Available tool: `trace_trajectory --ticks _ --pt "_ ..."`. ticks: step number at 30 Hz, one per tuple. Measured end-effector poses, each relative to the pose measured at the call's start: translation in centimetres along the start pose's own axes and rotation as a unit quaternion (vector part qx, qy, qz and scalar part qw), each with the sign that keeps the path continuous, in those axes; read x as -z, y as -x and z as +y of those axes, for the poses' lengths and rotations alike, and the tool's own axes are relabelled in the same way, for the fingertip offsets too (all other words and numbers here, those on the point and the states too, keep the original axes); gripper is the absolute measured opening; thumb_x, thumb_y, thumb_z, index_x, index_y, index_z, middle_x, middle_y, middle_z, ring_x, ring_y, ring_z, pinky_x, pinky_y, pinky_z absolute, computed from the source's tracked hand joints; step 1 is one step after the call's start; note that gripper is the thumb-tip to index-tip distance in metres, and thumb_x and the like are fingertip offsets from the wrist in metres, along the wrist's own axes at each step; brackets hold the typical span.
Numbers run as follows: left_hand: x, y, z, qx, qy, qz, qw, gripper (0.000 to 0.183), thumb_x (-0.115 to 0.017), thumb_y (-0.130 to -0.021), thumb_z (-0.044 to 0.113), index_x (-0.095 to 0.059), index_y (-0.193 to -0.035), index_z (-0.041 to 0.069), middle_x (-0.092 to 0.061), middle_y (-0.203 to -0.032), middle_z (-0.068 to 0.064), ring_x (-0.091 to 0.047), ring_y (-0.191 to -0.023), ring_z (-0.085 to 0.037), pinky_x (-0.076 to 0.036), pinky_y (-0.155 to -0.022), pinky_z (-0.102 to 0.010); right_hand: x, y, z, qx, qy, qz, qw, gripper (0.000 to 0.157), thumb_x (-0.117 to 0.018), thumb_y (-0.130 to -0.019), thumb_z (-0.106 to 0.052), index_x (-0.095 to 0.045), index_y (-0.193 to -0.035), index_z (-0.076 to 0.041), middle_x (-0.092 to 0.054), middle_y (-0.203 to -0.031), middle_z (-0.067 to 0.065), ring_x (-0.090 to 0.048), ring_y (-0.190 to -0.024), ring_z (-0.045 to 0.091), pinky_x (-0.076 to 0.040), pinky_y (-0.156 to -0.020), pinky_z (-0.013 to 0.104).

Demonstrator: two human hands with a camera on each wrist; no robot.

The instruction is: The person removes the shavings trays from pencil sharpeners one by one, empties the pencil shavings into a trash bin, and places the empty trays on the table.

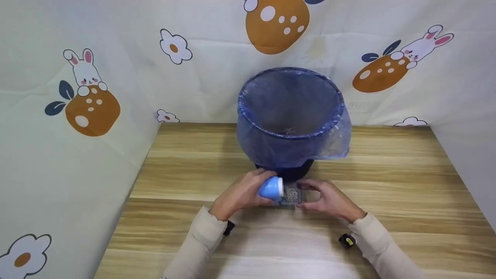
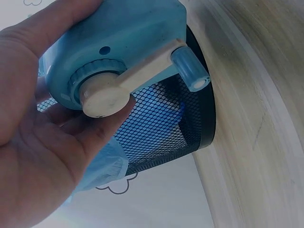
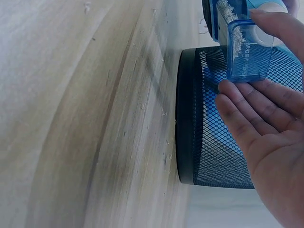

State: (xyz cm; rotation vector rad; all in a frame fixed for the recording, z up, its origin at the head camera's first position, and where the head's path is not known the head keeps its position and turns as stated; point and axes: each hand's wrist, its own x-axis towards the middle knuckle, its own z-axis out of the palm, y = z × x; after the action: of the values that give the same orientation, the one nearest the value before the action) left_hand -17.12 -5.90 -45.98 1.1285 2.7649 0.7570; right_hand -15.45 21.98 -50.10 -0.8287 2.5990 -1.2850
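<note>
A blue crank pencil sharpener (image 2: 137,23) is gripped in my left hand (image 1: 246,190), thumb and fingers on either side of its body. Its cream crank arm (image 2: 147,66) with a blue knob faces the left wrist camera. My right hand (image 1: 329,198) pinches the clear shavings drawer (image 3: 254,59), thumb on one side and fingertips on the other. Pale pencil shavings (image 1: 291,192) lie inside the drawer. In the head view the drawer sits right beside the sharpener, in front of the wastebasket (image 3: 216,147).
The black mesh wastebasket, lined with a blue plastic bag (image 1: 267,145), stands at the back of the wooden table (image 1: 186,174). Behind it hangs a white cloth (image 1: 209,85) printed with rabbits and flowers. Small crumbs (image 3: 166,156) dot the tabletop near the basket.
</note>
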Motion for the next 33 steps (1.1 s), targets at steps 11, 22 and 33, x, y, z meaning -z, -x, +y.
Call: trace_trajectory --ticks 11,22,33 --pt "0.0 0.7 -0.7 0.005 -0.008 0.006 0.9999 0.068 -0.087 -0.074 0.028 -0.058 -0.131 0.006 -0.064 -0.122 -0.013 -0.065 -0.103 -0.024 -0.057 -0.086 -0.037 0.2 0.4 0.4 0.002 0.026 0.006 1.000 0.058 -0.084 -0.079 -0.027 -0.062 -0.127 -0.001 -0.069 -0.120 0.013 -0.067 -0.108 0.032 -0.052 -0.096 0.048" --pt "0.1 1.3 -1.7 0.024 -0.014 0.011 0.9996 0.068 -0.087 -0.074 0.028 -0.058 -0.131 0.003 -0.065 -0.121 -0.017 -0.065 -0.104 -0.028 -0.057 -0.086 -0.041 1.1 0.9 0.5 -0.007 0.025 0.016 1.000 0.058 -0.082 -0.080 -0.031 -0.063 -0.127 -0.002 -0.068 -0.124 0.012 -0.066 -0.111 0.030 -0.052 -0.097 0.048" --pt "0.0 1.8 -2.5 0.041 -0.031 0.015 0.9986 0.065 -0.087 -0.074 0.032 -0.060 -0.129 0.007 -0.067 -0.111 -0.010 -0.066 -0.094 -0.024 -0.058 -0.078 -0.039 1.5 1.1 0.8 -0.012 0.029 0.024 0.999 0.054 -0.083 -0.080 -0.028 -0.065 -0.123 -0.002 -0.070 -0.118 0.012 -0.067 -0.108 0.032 -0.053 -0.095 0.048"
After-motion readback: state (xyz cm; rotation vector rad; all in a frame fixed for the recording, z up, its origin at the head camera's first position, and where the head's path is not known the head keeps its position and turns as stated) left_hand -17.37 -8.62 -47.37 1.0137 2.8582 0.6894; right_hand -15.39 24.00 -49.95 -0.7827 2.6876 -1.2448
